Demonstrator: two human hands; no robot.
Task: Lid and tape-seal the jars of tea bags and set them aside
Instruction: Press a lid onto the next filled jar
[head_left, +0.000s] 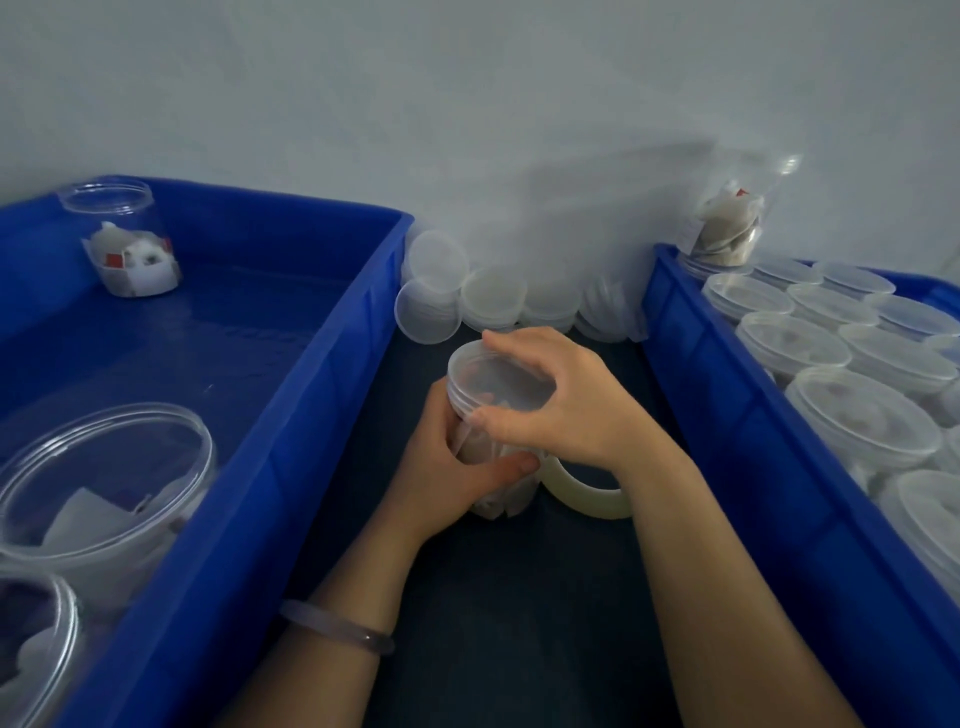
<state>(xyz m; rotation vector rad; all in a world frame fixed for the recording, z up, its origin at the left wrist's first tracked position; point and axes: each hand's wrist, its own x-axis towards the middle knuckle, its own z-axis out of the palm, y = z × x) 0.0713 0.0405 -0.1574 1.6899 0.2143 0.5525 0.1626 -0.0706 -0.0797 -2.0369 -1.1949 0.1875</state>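
Jar (493, 501) of tea bags at centre frame, upright on the dark table (493, 623) in the gap between two blue bins. Pale tea bags show through its clear wall. Lid (488, 376), translucent, sits on the jar's threaded mouth.

Left hand (447, 467) wraps the jar's body, fingers and thumb curled round it. Right hand (566, 410) grips the lid from above, its fingers hooked over the far rim and its thumb pressed against the near rim. A pale bracelet (337, 626) circles the left wrist.

Tape roll (587, 493), off-white, lies on the table just right of the jar, partly under the right wrist.

Spare lids (488, 296) are heaped against the wall at upper centre, some flat and some leaning on edge.

Left bin (322, 395) holds three open jars with tea bags inside: one at upper left (124, 239) and two at lower left (104, 483) (36, 649). The bags in the upper-left jar carry red-and-white tags, with print too small to read.

Right bin (727, 405) is packed with lidded jars (831, 332) standing close together. At its far corner, upper right of the frame, a tilted jar (732, 223) of tea bags appears blurred.
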